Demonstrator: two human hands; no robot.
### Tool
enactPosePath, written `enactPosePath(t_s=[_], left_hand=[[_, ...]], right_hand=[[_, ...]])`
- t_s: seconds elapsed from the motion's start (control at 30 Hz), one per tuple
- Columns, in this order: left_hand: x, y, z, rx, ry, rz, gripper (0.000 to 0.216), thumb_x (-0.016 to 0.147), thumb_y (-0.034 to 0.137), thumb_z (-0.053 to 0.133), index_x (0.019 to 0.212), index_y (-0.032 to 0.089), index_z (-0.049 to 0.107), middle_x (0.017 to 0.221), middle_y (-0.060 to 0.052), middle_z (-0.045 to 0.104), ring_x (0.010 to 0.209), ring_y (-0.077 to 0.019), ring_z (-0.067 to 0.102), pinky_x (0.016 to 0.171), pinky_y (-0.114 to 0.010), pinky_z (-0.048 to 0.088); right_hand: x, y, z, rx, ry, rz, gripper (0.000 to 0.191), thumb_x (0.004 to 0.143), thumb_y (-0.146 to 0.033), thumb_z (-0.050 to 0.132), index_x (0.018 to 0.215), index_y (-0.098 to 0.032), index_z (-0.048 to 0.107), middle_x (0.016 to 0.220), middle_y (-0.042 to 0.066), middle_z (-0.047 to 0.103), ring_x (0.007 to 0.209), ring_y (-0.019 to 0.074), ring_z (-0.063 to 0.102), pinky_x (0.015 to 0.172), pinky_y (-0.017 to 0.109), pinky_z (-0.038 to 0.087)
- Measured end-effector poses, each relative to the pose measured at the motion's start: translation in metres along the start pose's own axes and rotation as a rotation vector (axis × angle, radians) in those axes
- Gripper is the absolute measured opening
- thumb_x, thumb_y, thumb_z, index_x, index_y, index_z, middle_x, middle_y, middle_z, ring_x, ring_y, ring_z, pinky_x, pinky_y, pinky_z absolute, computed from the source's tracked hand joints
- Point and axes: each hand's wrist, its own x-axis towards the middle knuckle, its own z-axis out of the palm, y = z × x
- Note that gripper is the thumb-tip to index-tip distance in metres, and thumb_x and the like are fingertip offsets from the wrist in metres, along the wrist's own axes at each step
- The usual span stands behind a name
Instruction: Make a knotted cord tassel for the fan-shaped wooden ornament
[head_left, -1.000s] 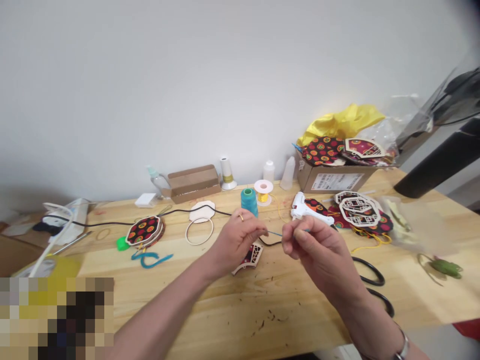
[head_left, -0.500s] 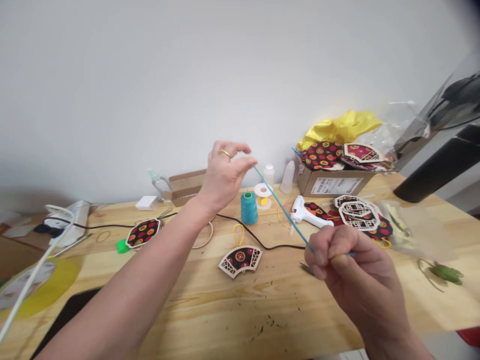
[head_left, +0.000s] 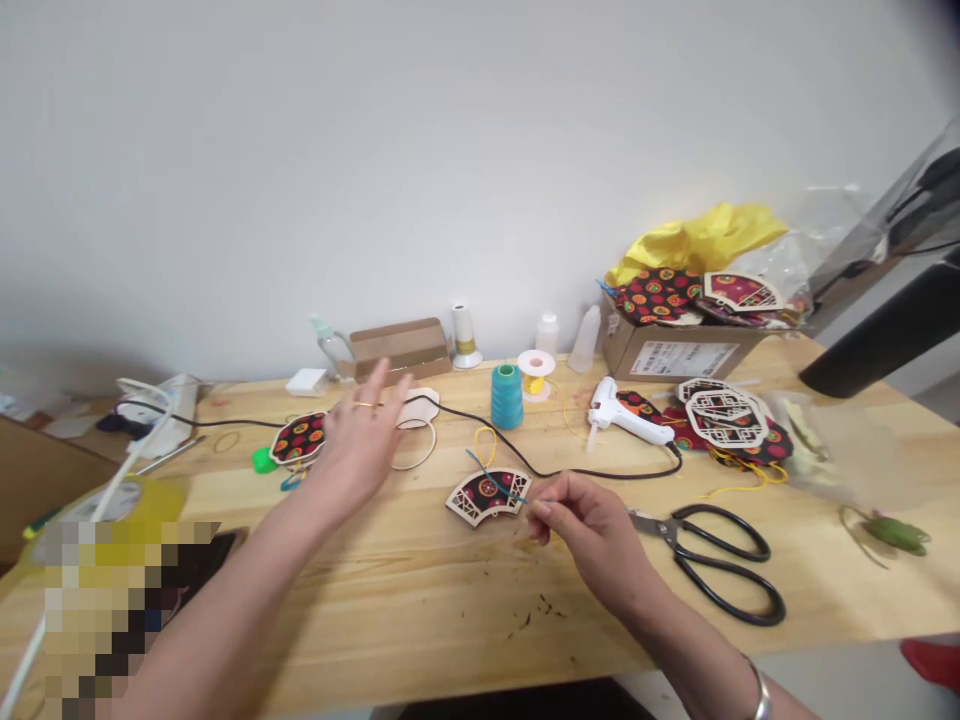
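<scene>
My left hand [head_left: 361,430] is open with its fingers spread, reaching over the table beside a wooden ring [head_left: 414,462]. Between the thumb and fingers of my right hand [head_left: 581,525] a blue-green cord [head_left: 491,478] is pinched, and its free end points up to the left. Below that cord lies a fan-shaped wooden pendant [head_left: 480,497] with patterned dark fabric and a yellow loop. Black-handled scissors [head_left: 671,530] rest just right of my right hand, their blade tips partly hidden by it. A teal thread cone [head_left: 507,398] stands behind the pendant.
A white glue gun [head_left: 626,415] lies at the right, its black cable crossing the table. Behind it stands a cardboard box [head_left: 667,350] full of fabric pieces. A fabric-covered pendant [head_left: 298,440] lies at the left. Small dark scraps [head_left: 536,612] dot the front area.
My left hand has let go of the cord, opened and moved down to the left. My right hand has moved left and lower, still pinching the cord, which now hangs loose at one end.
</scene>
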Motion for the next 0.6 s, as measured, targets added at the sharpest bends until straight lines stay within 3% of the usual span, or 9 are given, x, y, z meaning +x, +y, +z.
enactPosePath(t_s=[0.07,0.1,0.13,0.2,0.27,0.3,0.37,0.43,0.6], left_hand=[[-0.024,0.018,-0.019,-0.080,0.142,-0.179,0.042,0.081,0.028,0.055,0.122,0.018,0.056,0.137,-0.017,0.043,0.115,-0.0371,0.045,0.092,-0.052,0.036],[-0.037,0.032,-0.028,-0.187,0.181,-0.261,0.036,0.080,0.031,0.057,0.115,0.020,0.061,0.129,-0.014,0.051,0.109,-0.0328,0.050,0.092,-0.047,0.038],[-0.049,0.048,-0.034,-0.351,0.138,-0.348,0.026,0.080,0.033,0.057,0.101,0.021,0.067,0.111,-0.011,0.062,0.097,-0.0281,0.057,0.086,-0.041,0.043],[-0.071,0.081,-0.037,-0.817,-0.304,-0.555,0.025,0.081,0.039,0.056,0.076,0.020,0.070,0.076,-0.007,0.067,0.069,-0.0207,0.059,0.065,-0.032,0.047],[-0.085,0.108,-0.028,-1.310,-0.663,-0.853,0.035,0.083,0.045,0.052,0.082,0.016,0.071,0.074,-0.009,0.068,0.061,-0.0188,0.059,0.057,-0.030,0.047],[-0.089,0.119,-0.022,-1.537,-0.711,-0.970,0.036,0.084,0.045,0.051,0.087,0.015,0.070,0.082,-0.010,0.069,0.069,-0.0197,0.062,0.065,-0.032,0.049],[-0.090,0.131,-0.009,-1.896,-0.707,-1.077,0.035,0.086,0.042,0.051,0.087,0.013,0.070,0.087,-0.012,0.069,0.076,-0.0202,0.064,0.072,-0.034,0.049],[-0.087,0.134,0.000,-2.060,-0.647,-1.090,0.032,0.086,0.039,0.052,0.085,0.012,0.069,0.082,-0.010,0.068,0.074,-0.0182,0.063,0.072,-0.032,0.048],[-0.077,0.131,0.005,-2.017,-0.535,-1.193,0.017,0.080,0.027,0.064,0.078,0.010,0.068,0.071,-0.006,0.068,0.065,-0.0124,0.061,0.061,-0.022,0.047]], right_hand=[[-0.001,0.006,0.001,-0.040,0.005,-0.002,0.017,0.080,-0.024,0.059,0.066,-0.017,0.053,0.061,-0.001,0.058,0.058,0.0109,0.053,0.057,0.025,0.043],[-0.003,0.006,0.001,-0.057,0.003,-0.011,0.017,0.081,-0.024,0.058,0.067,-0.017,0.053,0.062,-0.001,0.058,0.058,0.0109,0.053,0.058,0.025,0.043],[-0.005,0.006,0.002,-0.076,0.000,-0.025,0.017,0.082,-0.024,0.057,0.067,-0.017,0.053,0.063,-0.001,0.058,0.058,0.0110,0.053,0.058,0.025,0.043],[-0.011,0.003,0.003,-0.135,-0.008,-0.067,0.016,0.083,-0.022,0.055,0.068,-0.017,0.053,0.066,0.000,0.057,0.060,0.0113,0.053,0.059,0.024,0.044],[-0.019,0.001,0.005,-0.223,-0.027,-0.122,0.015,0.084,-0.019,0.053,0.069,-0.018,0.053,0.069,0.000,0.057,0.065,0.0119,0.054,0.061,0.024,0.044],[-0.024,0.000,0.006,-0.270,-0.045,-0.149,0.015,0.085,-0.017,0.051,0.070,-0.018,0.053,0.072,0.001,0.058,0.067,0.0121,0.054,0.062,0.024,0.044],[-0.032,-0.001,0.008,-0.354,-0.104,-0.196,0.014,0.085,-0.013,0.048,0.074,-0.019,0.053,0.075,0.001,0.058,0.071,0.0120,0.055,0.065,0.024,0.044],[-0.039,-0.001,0.010,-0.412,-0.178,-0.250,0.015,0.085,-0.008,0.046,0.079,-0.020,0.053,0.080,0.001,0.059,0.075,0.0114,0.056,0.069,0.023,0.044],[-0.046,0.001,0.009,-0.514,-0.330,-0.351,0.019,0.082,-0.003,0.043,0.082,-0.020,0.052,0.081,0.002,0.060,0.077,0.0110,0.056,0.071,0.021,0.045]])
